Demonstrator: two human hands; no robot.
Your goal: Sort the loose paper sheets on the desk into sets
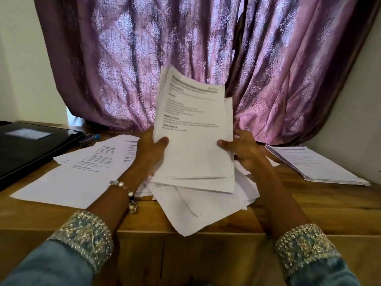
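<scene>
1. We see both hands holding one stack (193, 129) of printed sheets upright over the desk (309, 203), in front of the curtain (185, 48).
2. Left hand (149, 148) grips the stack's left edge, thumb curled over the front, fingers hidden behind.
3. Right hand (240, 150) grips the right edge the same way, thumb on the front, fingers behind the paper.
4. The stack's lower edge hangs just above a loose pile (206, 205) of sheets mid-desk; we cannot tell if they touch. One corner of that pile sticks out past the desk's front edge.
5. Left of it, spread sheets (82, 172) lie flat and overlapping, printed side up.
6. Far right, a squared set (315, 164) lies on the desk, well apart from the pile.
7. Far left, a black folder (31, 147) lies closed; we cannot see inside. Pens (90, 138) lie just beside it.
8. We note a bead bracelet (127, 193) on the left wrist and embroidered cuffs on both sleeves.
</scene>
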